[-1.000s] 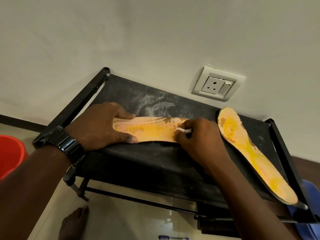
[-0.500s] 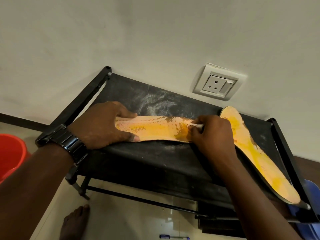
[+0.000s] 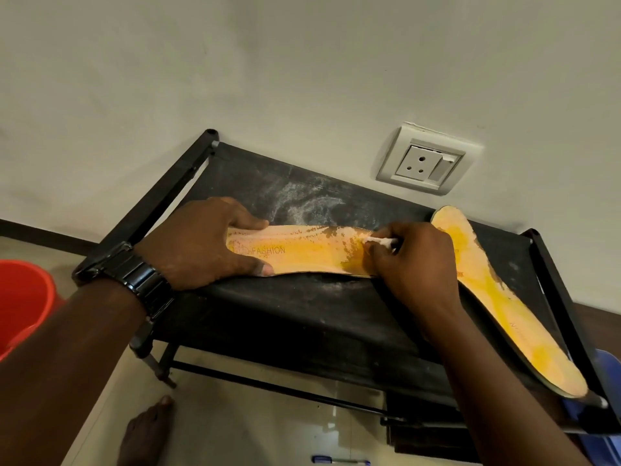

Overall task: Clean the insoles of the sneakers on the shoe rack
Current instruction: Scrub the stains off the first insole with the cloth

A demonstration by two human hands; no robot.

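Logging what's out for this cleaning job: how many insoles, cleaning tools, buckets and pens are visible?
Insoles: 2, the middle insole and the right-end insole
White cleaning tool: 1
Red bucket: 1
Pen: 1
Total: 5

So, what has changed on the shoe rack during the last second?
The right hand, pinching a small white tool, slid rightward along the orange insole marked FASHION and now partly hides the end of the second orange insole. Unchanged: the left hand presses the first insole's printed end on the black fabric shoe rack.
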